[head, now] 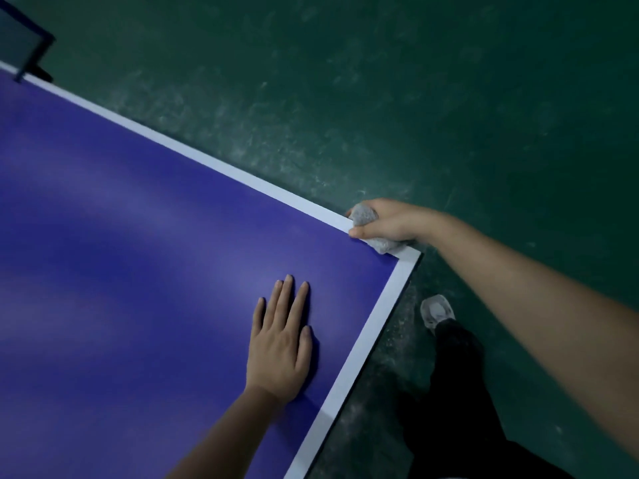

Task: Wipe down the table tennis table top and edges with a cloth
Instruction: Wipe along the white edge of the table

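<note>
Head, right hand [389, 223] gripping cloth [363, 214], table edge [242, 175]

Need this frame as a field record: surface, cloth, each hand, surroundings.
table: blue top, white border lines, near corner in view
cloth: grey, bunched, against the side edge close to the corner
right hand: grips the cloth, thumb on the white line
left hand: flat on the blue top, fingers straight, holds nothing
net post: far end, upper left
floor: green, scuffed
shoe: pale, on the floor beside the corner
</note>
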Demonstrator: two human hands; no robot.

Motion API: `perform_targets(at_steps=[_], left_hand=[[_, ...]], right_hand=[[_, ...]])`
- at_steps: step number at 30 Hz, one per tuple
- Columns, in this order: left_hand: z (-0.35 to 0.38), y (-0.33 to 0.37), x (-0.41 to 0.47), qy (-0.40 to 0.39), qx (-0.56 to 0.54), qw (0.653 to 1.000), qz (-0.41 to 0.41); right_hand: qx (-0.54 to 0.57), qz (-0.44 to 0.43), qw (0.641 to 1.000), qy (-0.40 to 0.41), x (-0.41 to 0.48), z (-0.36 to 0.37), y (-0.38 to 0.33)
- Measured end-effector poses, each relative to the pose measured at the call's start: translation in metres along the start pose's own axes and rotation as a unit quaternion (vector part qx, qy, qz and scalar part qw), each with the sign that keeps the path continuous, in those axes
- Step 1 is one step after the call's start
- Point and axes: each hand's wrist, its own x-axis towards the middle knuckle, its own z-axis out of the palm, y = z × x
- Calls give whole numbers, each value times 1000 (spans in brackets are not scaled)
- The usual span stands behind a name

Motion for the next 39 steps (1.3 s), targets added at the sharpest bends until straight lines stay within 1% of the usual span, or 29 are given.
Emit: perform_targets(at_steps=[3, 5, 7, 10, 11, 12, 14, 15, 16, 17, 19, 20, 22, 25, 28, 31, 35, 37, 39], left_hand=[[-2, 1, 0, -13, -3, 1000, -9], [-3, 1, 0, -20, -5, 1000, -13], [-4, 1, 2, -26, -5, 999, -18], [-5, 1, 1, -32, -8, 999, -20], [-5, 1, 1, -35, -10, 999, -21], [-5, 1, 1, -38, -11, 999, -22], [-4, 0, 1, -40, -9, 999, -19], [-4, -1, 2, -39, -8, 999, -18], [-3, -1, 2, -39, -7, 999, -18], [-2, -1, 2, -41, -9, 999, -18], [-4, -2, 1, -45, -18, 999, -21], [-4, -2, 1, -46, -20, 999, -22], [-4, -2, 1, -50, -20, 998, -22], [-5, -4, 2, -63, -14, 998, -26], [-6, -5, 1, -69, -16, 997, -27], [-8, -6, 1, -72, -18, 997, -26], [-11, -4, 2, -78, -3, 997, -28], [-12, -3, 2, -85, 0, 996, -35], [-13, -1, 2, -84, -3, 996, -39]], right_hand=[[5, -2, 1000, -5, 28, 7, -18], [34, -13, 999, 10, 47, 15, -30], [60, -23, 997, 49, 63, 25, -40], [22, -50, 988, 144, 74, 34, -51], [21, -64, 984, 164, 75, 36, -52], [31, -77, 982, 171, 73, 36, -53], [41, -102, 984, 142, 63, 39, -52], [7, -123, 986, 117, 57, 42, -50], [-64, -148, 982, 99, 50, 46, -48], [-152, -173, 968, 97, 44, 51, -46], [-307, -208, 919, 131, 35, 63, -43], [-359, -210, 898, 142, 34, 68, -45], [-419, -186, 877, 143, 42, 77, -50], [-453, -152, 867, 142, 73, 81, -73], [-423, -131, 885, 142, 113, 84, -103], [-365, -105, 917, 127, 152, 85, -128], [-243, -71, 963, 95, 189, 75, -144], [-180, -38, 980, 73, 198, 66, -143], [-112, -21, 993, 34, 194, 58, -134]])
